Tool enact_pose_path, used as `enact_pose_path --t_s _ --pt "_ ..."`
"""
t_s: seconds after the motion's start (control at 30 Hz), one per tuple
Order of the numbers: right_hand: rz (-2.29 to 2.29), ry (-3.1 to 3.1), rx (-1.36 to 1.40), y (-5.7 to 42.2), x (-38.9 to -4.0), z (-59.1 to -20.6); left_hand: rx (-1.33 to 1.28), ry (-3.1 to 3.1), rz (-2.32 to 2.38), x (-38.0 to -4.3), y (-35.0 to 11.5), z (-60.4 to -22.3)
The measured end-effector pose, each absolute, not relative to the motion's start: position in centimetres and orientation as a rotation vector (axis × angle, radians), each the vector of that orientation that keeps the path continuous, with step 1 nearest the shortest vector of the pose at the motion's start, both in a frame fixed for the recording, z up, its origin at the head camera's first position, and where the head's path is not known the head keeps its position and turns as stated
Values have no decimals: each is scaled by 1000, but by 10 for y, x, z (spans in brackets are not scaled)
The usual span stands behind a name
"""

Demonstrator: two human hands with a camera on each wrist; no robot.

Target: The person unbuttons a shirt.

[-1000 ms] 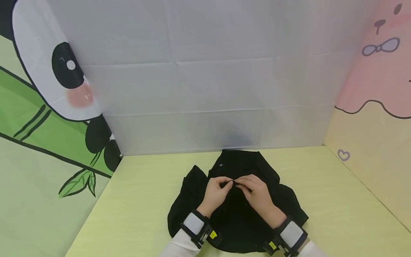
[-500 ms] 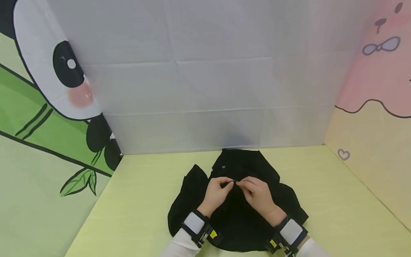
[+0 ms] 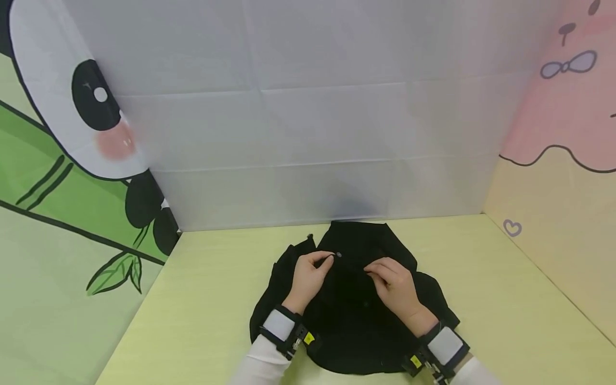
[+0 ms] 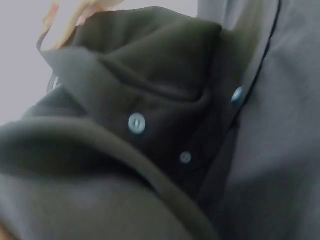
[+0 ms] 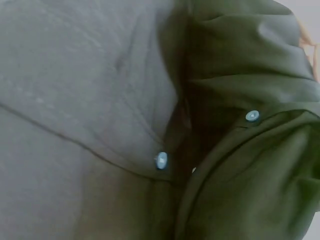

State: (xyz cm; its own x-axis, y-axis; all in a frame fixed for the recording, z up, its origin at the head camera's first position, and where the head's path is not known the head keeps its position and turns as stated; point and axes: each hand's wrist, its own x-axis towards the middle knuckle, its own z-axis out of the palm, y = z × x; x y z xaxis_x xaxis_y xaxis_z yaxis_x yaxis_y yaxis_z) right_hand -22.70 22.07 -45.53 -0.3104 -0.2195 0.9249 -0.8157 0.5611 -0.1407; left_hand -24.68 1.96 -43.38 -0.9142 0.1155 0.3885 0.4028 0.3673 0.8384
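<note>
A black button-up shirt [image 3: 356, 347] lies bunched on the pale yellow table. My left hand [image 3: 307, 278] pinches the edge of its left part between thumb and fingers, beside a small button [image 3: 339, 255]. In the left wrist view the fingers [image 4: 65, 22] grip a raised fold, and pale buttons [image 4: 137, 123] show on the cloth below. To the right, my right hand [image 3: 397, 286] pinches the other side of the cloth, its fingertips mostly hidden. From the right wrist, more buttons [image 5: 161, 160] appear along the fabric edges; only a sliver of fingers [image 5: 309, 47] shows at the right.
The yellow table [image 3: 202, 299] extends to both sides of the shirt. A grey-white sheet [image 3: 289, 128] hangs at the back, with printed cartoon panels left and right. Both wrists wear strapped devices [image 3: 281, 329].
My hands, first close together at the shirt's middle, have moved apart. The left went up and leftward with the cloth edge, the right slightly rightward. The gap between them shows the button.
</note>
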Motion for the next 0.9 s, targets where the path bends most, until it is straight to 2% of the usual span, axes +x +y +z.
enact_pose_path --t_s 0.47,0.9 --pt "818 -1644 820 227 -236 -425 -257 -2313 -1518 -268 -3 -422" --pt "868 -1536 747 227 -241 -415 -145 -2321 -1398 -286 -14 -425"
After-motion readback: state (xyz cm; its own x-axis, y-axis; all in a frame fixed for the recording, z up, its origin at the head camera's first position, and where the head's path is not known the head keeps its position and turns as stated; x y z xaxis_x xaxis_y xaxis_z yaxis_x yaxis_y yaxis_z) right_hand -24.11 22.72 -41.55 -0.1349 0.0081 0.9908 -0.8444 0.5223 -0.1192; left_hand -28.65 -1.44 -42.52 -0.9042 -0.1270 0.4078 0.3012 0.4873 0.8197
